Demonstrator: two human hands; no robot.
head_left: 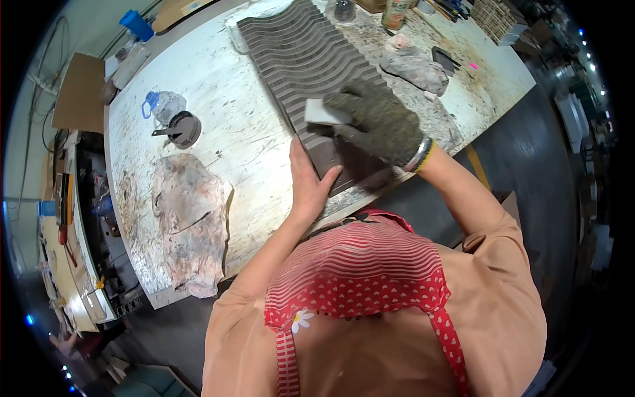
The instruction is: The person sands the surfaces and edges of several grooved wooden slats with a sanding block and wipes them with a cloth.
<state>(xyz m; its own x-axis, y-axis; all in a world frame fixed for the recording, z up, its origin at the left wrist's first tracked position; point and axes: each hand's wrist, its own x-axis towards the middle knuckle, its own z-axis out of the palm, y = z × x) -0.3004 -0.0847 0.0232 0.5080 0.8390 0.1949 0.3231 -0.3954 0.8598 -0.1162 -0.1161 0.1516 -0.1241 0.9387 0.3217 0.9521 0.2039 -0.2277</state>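
A long dark grey-brown panel with wavy ridges [311,56] lies lengthwise on the worktable, its near end smooth and flat. My bare left hand [309,182] grips the panel's left edge near that end, with the thumb on top and the fingers along the side. On my right hand [380,122] is a dark, stained work glove. Its fingers pinch a small white flat block [324,112] over the near ridges. The gloved hand is slightly blurred, and whether the block touches the ridges I cannot tell.
Left of the panel are a stained cloth [192,225], a dark pot with a tool [184,129] and a clear bottle with a blue handle [162,106]. Beyond the panel's right side lie a grey rag [415,69], a can [395,14] and a wicker basket [493,21]. A blue cup [136,25] stands far left.
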